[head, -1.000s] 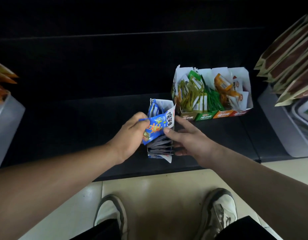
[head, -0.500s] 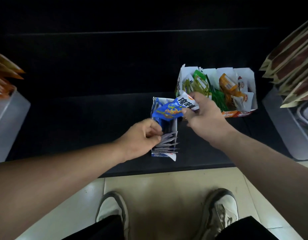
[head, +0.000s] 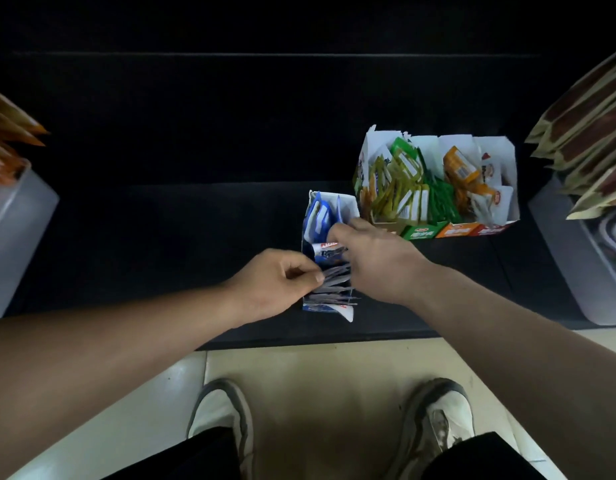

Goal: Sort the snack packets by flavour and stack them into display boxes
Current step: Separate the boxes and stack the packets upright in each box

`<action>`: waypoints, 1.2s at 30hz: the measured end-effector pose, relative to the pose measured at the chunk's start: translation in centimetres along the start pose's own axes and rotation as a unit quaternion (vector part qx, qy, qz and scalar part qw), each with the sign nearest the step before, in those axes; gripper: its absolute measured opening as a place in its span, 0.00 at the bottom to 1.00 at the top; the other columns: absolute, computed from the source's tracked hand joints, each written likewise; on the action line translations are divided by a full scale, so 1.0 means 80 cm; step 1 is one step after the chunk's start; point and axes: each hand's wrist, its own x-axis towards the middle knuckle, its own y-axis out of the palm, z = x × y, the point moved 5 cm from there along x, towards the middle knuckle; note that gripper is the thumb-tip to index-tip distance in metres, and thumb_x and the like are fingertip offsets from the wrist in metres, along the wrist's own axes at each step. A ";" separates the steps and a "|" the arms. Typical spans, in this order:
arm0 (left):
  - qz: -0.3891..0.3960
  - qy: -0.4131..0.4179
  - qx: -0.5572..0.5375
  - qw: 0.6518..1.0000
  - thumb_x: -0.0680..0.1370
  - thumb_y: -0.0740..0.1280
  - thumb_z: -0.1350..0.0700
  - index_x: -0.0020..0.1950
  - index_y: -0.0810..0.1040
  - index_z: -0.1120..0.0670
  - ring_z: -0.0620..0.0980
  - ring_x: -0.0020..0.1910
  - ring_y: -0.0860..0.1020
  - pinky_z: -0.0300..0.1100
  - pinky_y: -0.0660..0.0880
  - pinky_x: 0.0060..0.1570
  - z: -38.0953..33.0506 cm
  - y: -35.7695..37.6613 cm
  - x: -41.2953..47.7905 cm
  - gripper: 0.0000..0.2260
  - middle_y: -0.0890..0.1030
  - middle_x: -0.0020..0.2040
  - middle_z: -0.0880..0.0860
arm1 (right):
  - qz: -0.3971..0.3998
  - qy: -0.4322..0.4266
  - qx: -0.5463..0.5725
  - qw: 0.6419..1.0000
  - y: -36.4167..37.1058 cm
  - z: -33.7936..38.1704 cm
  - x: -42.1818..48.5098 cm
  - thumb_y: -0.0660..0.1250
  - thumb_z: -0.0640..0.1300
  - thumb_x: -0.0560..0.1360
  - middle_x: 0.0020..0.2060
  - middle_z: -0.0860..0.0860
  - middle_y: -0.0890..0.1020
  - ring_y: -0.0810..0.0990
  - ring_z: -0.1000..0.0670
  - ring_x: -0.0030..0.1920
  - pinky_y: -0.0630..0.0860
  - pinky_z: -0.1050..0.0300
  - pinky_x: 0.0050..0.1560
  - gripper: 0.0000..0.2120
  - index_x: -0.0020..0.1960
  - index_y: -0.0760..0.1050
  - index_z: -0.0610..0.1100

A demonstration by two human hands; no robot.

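Head view, looking down: a narrow blue box (head: 348, 202) stands on a dark shelf (head: 161, 254), near its front edge and a little right of centre. The box is open at the top, and a row of packets (head: 334, 285) stands on edge inside it, their silver edges showing at the near end and blue faces at the far end. The left hand (head: 275, 282) comes in from the lower left, its thumb and curled fingers pinching the silver edges at the near end of the box. The right hand (head: 379, 258) reaches in from the right, almost touching the left hand, its fingers curled down over a blue packet (head: 329, 250) with a red and white top edge in the middle of the box. Just beside the blue box, behind and to the right, stands a row of boxes (head: 379, 140) holding olive packets (head: 393, 188), green packets (head: 441, 199) and orange packets (head: 458, 171). A pale bin (head: 19, 216) with orange pouches (head: 5, 143) stands at the far left, and another bin (head: 569, 244) with brown pouches (head: 590, 133) at the far right. Below the shelf, two shoes (head: 220, 414) stand on a pale tiled floor (head: 317, 375).
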 end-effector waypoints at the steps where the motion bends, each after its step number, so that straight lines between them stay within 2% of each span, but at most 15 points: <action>1: 0.000 0.004 0.006 1.000 0.81 0.72 0.54 0.51 0.87 0.52 0.34 0.38 0.80 0.26 0.72 0.39 0.000 0.000 -0.002 0.05 0.86 0.40 0.44 | 0.020 0.004 0.048 0.999 0.006 0.002 0.002 0.64 0.41 0.80 0.56 0.51 0.74 0.77 0.45 0.56 0.77 0.44 0.58 0.14 0.62 0.70 0.53; 3: -0.008 0.013 0.003 1.000 0.80 0.72 0.55 0.49 0.87 0.54 0.34 0.35 0.79 0.27 0.71 0.38 0.000 -0.002 -0.004 0.05 0.84 0.36 0.43 | 0.027 0.027 0.189 0.981 0.009 -0.004 0.003 0.64 0.49 0.82 0.51 0.50 0.79 0.79 0.47 0.51 0.78 0.46 0.56 0.05 0.57 0.74 0.55; 5: -0.025 0.006 -0.004 1.000 0.79 0.75 0.52 0.47 0.87 0.53 0.36 0.35 0.79 0.31 0.74 0.39 0.006 -0.007 -0.003 0.05 0.85 0.37 0.45 | -0.008 0.047 0.267 0.963 0.000 -0.019 0.000 0.66 0.51 0.82 0.43 0.52 0.82 0.79 0.52 0.42 0.76 0.54 0.46 0.02 0.52 0.77 0.54; 7: -0.043 -0.010 -0.007 0.999 0.76 0.77 0.50 0.44 0.85 0.52 0.40 0.36 0.81 0.37 0.77 0.40 0.012 -0.012 -0.003 0.07 0.86 0.39 0.47 | -0.041 0.034 0.252 0.966 -0.005 -0.028 -0.005 0.69 0.49 0.81 0.36 0.52 0.82 0.78 0.54 0.36 0.75 0.59 0.39 0.05 0.47 0.78 0.51; 9: -0.062 -0.017 0.000 0.998 0.73 0.79 0.48 0.47 0.82 0.50 0.47 0.40 0.83 0.43 0.81 0.44 0.017 -0.015 -0.002 0.10 0.85 0.44 0.48 | -0.056 0.036 0.253 0.965 0.002 -0.030 -0.010 0.71 0.47 0.81 0.33 0.50 0.82 0.80 0.52 0.32 0.77 0.58 0.36 0.06 0.44 0.78 0.50; 12: -0.066 0.024 0.034 0.997 0.73 0.80 0.50 0.55 0.79 0.43 0.48 0.42 0.83 0.42 0.82 0.46 0.008 -0.015 -0.001 0.14 0.80 0.52 0.44 | -0.069 0.055 0.236 0.968 0.018 -0.030 -0.009 0.70 0.48 0.80 0.31 0.53 0.82 0.78 0.55 0.25 0.79 0.57 0.33 0.08 0.42 0.79 0.52; 15: -0.016 0.084 0.063 0.994 0.78 0.75 0.56 0.58 0.83 0.46 0.46 0.42 0.81 0.40 0.79 0.45 -0.002 -0.002 0.002 0.10 0.80 0.52 0.45 | -0.068 0.065 0.178 0.980 0.022 -0.029 0.000 0.71 0.52 0.78 0.31 0.56 0.81 0.77 0.57 0.29 0.80 0.54 0.40 0.09 0.39 0.79 0.57; 18: 0.005 0.110 0.101 0.989 0.80 0.72 0.56 0.60 0.84 0.49 0.39 0.44 0.79 0.33 0.75 0.45 -0.002 0.007 0.000 0.09 0.80 0.50 0.42 | -0.010 0.057 0.180 0.982 0.025 -0.026 0.004 0.72 0.51 0.79 0.36 0.54 0.83 0.81 0.52 0.27 0.82 0.51 0.41 0.12 0.36 0.79 0.58; 20: 0.004 0.106 0.111 0.988 0.80 0.72 0.56 0.58 0.85 0.50 0.36 0.42 0.79 0.28 0.71 0.42 -0.002 0.005 -0.001 0.07 0.80 0.46 0.40 | 0.027 0.043 0.184 0.982 0.025 -0.023 -0.001 0.69 0.48 0.81 0.38 0.54 0.84 0.83 0.49 0.25 0.81 0.53 0.40 0.11 0.39 0.80 0.57; 22: 0.002 0.102 0.109 0.989 0.80 0.72 0.56 0.55 0.86 0.50 0.36 0.41 0.79 0.28 0.70 0.40 -0.003 0.003 0.001 0.06 0.82 0.43 0.41 | 0.025 0.028 0.205 0.978 0.022 -0.023 -0.006 0.67 0.46 0.82 0.38 0.54 0.84 0.83 0.48 0.26 0.78 0.58 0.38 0.11 0.43 0.82 0.56; 25: -0.008 0.099 0.095 0.991 0.81 0.70 0.55 0.49 0.86 0.52 0.42 0.41 0.81 0.40 0.77 0.44 -0.003 0.000 0.003 0.05 0.84 0.41 0.45 | 0.004 0.040 0.284 0.958 0.020 -0.028 -0.015 0.65 0.49 0.83 0.35 0.57 0.82 0.81 0.48 0.26 0.74 0.63 0.34 0.09 0.50 0.84 0.55; 27: -0.053 0.073 0.082 0.992 0.82 0.69 0.51 0.41 0.82 0.53 0.42 0.32 0.76 0.42 0.74 0.37 0.003 -0.008 0.009 0.11 0.79 0.32 0.44 | 0.017 0.049 0.303 0.952 0.027 -0.030 -0.019 0.65 0.54 0.83 0.32 0.59 0.81 0.81 0.48 0.27 0.74 0.63 0.34 0.08 0.55 0.83 0.58; 30: -0.153 0.022 0.087 0.984 0.78 0.74 0.47 0.41 0.80 0.50 0.39 0.31 0.77 0.37 0.73 0.35 0.007 -0.031 0.023 0.09 0.81 0.32 0.44 | 0.025 0.043 0.291 0.955 0.035 -0.030 -0.022 0.63 0.57 0.83 0.30 0.62 0.79 0.79 0.50 0.27 0.78 0.58 0.36 0.11 0.59 0.82 0.58; 34: -0.168 0.011 0.079 0.982 0.79 0.74 0.51 0.43 0.84 0.49 0.35 0.33 0.78 0.27 0.70 0.33 -0.002 -0.036 0.038 0.05 0.82 0.34 0.43 | 0.006 0.028 0.285 0.958 0.039 -0.035 -0.023 0.63 0.56 0.83 0.37 0.59 0.82 0.77 0.55 0.27 0.79 0.58 0.35 0.10 0.59 0.82 0.57; 36: -0.171 0.011 0.085 0.981 0.79 0.73 0.55 0.40 0.84 0.50 0.36 0.31 0.77 0.29 0.70 0.33 -0.006 -0.034 0.045 0.07 0.81 0.33 0.44 | -0.015 0.022 0.287 0.958 0.041 -0.040 -0.022 0.65 0.54 0.83 0.39 0.59 0.83 0.78 0.58 0.30 0.77 0.58 0.37 0.09 0.58 0.83 0.56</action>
